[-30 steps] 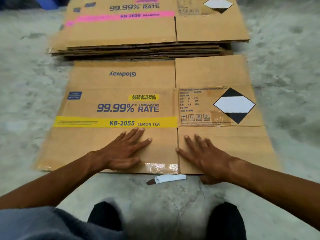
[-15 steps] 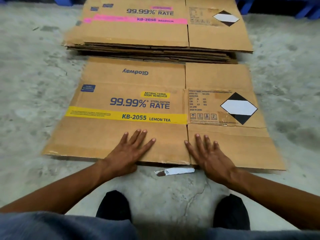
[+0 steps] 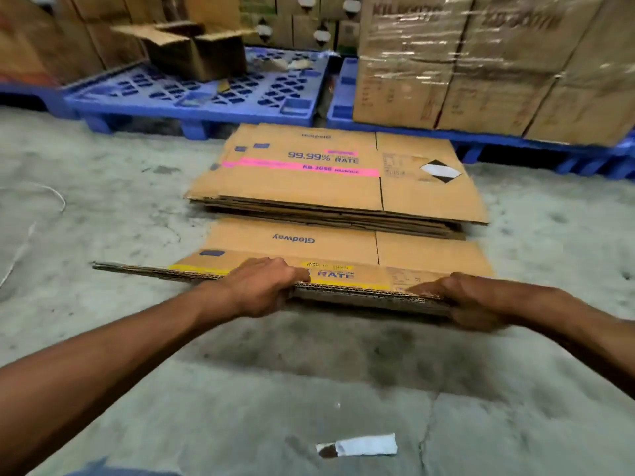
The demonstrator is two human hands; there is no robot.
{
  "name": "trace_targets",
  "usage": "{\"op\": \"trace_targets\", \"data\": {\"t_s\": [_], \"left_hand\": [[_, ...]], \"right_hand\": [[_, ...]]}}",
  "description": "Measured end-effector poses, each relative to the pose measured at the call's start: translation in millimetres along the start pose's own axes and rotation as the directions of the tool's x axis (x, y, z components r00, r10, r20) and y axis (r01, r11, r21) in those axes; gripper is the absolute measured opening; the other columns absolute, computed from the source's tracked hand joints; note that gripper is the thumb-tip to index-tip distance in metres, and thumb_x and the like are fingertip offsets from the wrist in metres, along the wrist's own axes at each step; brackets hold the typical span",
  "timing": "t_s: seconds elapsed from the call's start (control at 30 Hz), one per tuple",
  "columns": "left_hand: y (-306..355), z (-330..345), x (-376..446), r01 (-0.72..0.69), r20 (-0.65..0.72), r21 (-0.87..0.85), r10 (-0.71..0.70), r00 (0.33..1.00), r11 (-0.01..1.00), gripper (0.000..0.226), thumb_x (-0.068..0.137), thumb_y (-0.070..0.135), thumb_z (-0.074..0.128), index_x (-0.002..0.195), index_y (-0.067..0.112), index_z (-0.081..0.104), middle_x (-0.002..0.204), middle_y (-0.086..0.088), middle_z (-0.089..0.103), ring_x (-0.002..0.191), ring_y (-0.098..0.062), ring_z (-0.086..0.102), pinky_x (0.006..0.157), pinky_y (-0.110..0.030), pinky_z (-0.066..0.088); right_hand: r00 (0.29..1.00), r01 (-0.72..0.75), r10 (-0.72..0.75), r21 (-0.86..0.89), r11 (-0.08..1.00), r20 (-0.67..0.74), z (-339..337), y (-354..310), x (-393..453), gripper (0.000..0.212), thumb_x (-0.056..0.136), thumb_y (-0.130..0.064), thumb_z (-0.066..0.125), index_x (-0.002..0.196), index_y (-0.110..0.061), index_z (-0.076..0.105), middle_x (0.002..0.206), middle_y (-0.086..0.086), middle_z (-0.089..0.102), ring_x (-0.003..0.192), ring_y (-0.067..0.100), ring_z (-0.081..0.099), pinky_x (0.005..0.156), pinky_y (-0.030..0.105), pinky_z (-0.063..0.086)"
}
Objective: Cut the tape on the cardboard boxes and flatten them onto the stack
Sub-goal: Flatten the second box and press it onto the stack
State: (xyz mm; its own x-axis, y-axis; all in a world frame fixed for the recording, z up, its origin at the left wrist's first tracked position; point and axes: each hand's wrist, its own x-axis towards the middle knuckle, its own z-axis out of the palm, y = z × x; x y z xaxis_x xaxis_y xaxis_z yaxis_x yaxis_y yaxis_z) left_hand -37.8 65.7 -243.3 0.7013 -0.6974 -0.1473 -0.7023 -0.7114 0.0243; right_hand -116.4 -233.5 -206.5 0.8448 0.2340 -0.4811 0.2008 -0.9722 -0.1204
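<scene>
A flattened cardboard box (image 3: 343,247) with a yellow stripe and "Glodway" print is lifted by its near edge off the concrete floor, its far edge low by the stack. My left hand (image 3: 264,286) grips that near edge left of centre. My right hand (image 3: 467,302) grips it at the right end. Just beyond lies the stack of flattened boxes (image 3: 326,187), its top sheet bearing a pink stripe. A knife wrapped in white paper (image 3: 357,447) lies on the floor near me.
Blue plastic pallets (image 3: 206,94) line the back. An open cardboard box (image 3: 196,51) sits on the left pallet; shrink-wrapped cartons (image 3: 481,63) are piled on the right one. A thin white cord (image 3: 51,197) trails on the floor at left.
Both hands went from pressing flat on the box to gripping its near edge and lifting it. The view rose and moved back, so the knife now lies nearer me.
</scene>
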Motion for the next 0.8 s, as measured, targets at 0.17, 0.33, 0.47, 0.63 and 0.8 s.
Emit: {"op": "trace_targets", "data": {"t_s": [0.17,0.33,0.47,0.63,0.8], "left_hand": [[-21,-116,24,-0.037,0.002,-0.14,0.037,0.999,0.989,0.036,0.082,0.001,0.053,0.117,0.01,0.06,0.102,-0.012,0.066,0.09,-0.022,0.057,0.069,-0.026,0.037],[-40,-213,41,0.035,0.034,-0.192,-0.029,0.999,0.981,0.03,0.082,0.005,0.059,0.11,0.016,0.063,0.108,-0.005,0.067,0.103,-0.023,0.061,0.087,-0.032,0.049],[-41,-280,48,0.13,0.012,-0.207,-0.13,0.991,0.97,0.02,0.086,0.014,0.065,0.103,0.023,0.06,0.097,0.006,0.058,0.098,-0.014,0.054,0.084,-0.031,0.044],[-44,-336,54,0.178,-0.065,-0.246,-0.2,0.978,0.953,0.032,0.086,0.014,0.066,0.109,0.03,0.051,0.098,0.012,0.052,0.104,-0.013,0.049,0.093,-0.035,0.042],[-51,-346,74,0.16,-0.219,-0.231,-0.212,0.953,0.96,0.032,0.086,0.01,0.064,0.114,0.022,0.054,0.102,0.008,0.048,0.105,-0.016,0.05,0.085,-0.031,0.041]], "right_hand": [[0.988,-0.051,0.059,0.059,0.997,-0.143,-105,-5,-26,0.064,0.074,0.0,0.036,0.115,-0.046,0.053,0.113,0.004,0.066,0.1,0.025,0.063,0.086,0.036,0.054],[0.941,-0.162,0.158,0.01,0.987,-0.301,-203,-22,-62,0.045,0.091,0.006,0.04,0.125,-0.019,0.057,0.122,0.007,0.059,0.111,0.022,0.055,0.095,0.03,0.044],[0.891,-0.204,0.212,0.063,0.977,-0.401,-262,-24,-81,0.038,0.093,0.007,0.04,0.126,-0.009,0.05,0.125,0.019,0.056,0.113,0.035,0.056,0.095,0.039,0.044],[0.826,-0.229,0.247,0.099,0.968,-0.507,-319,-21,-85,0.032,0.091,0.007,0.042,0.118,-0.002,0.056,0.121,0.024,0.058,0.112,0.036,0.056,0.094,0.042,0.047],[0.735,-0.165,0.181,0.087,0.982,-0.654,-335,-1,-55,0.03,0.089,0.006,0.044,0.09,-0.016,0.063,0.092,0.007,0.061,0.091,0.024,0.058,0.076,0.032,0.048]]}}
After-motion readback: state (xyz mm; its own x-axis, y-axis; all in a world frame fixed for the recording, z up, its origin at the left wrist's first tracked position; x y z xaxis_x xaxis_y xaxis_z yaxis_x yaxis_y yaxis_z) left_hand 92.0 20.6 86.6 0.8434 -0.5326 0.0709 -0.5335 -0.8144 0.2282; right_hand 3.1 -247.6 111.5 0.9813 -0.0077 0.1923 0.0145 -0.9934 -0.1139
